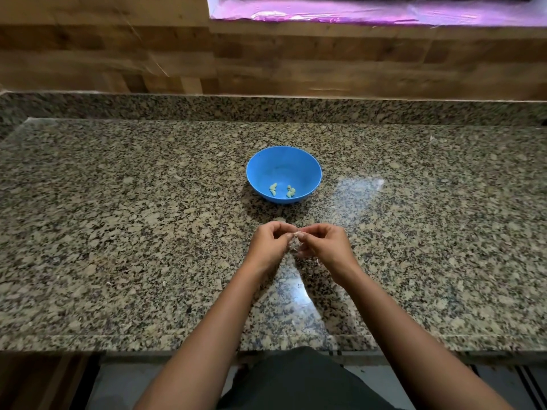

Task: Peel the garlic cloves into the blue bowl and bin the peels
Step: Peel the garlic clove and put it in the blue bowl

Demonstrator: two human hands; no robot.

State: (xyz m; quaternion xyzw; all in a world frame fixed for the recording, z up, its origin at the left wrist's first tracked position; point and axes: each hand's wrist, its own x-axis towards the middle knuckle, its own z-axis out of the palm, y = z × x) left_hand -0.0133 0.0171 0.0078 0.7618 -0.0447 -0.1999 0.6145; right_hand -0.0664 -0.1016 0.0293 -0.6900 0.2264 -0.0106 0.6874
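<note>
— On the speckled brown-and-black granite table (118, 202), what stood?

— One round blue plastic bowl (254, 170), upright, about midway across the table and beyond the hands. Several pale yellow-green peeled garlic cloves (273, 188) lay on its bottom toward the near side, in two small clusters a little apart.

— And the hands?

— They were on the near side of the bowl, close to it but not touching it. The left hand (270, 247) and the right hand (324, 247) met at their fingertips. Both had curled fingers and together pinched a small whitish garlic clove (296, 234). I could not tell whether the hands rested on the table or hung just over it.

— Was any peel showing?

— A thin, translucent papery peel (293, 247) showed just under the clove, in the gap between the two hands. It was too small and blurred to say whether it was attached to the clove.

— Anything else on the table?

— A tiny pale scrap (109, 283) lay well to the left of the left forearm, and I could not make out what it was.

— And around the table?

— A wall of brown wooden planks (118, 54) rose behind it. A crinkled purple plastic sheet (355, 10) ran along the top right. Dark cloth (296, 380) showed at the near edge, between the forearms.
</note>
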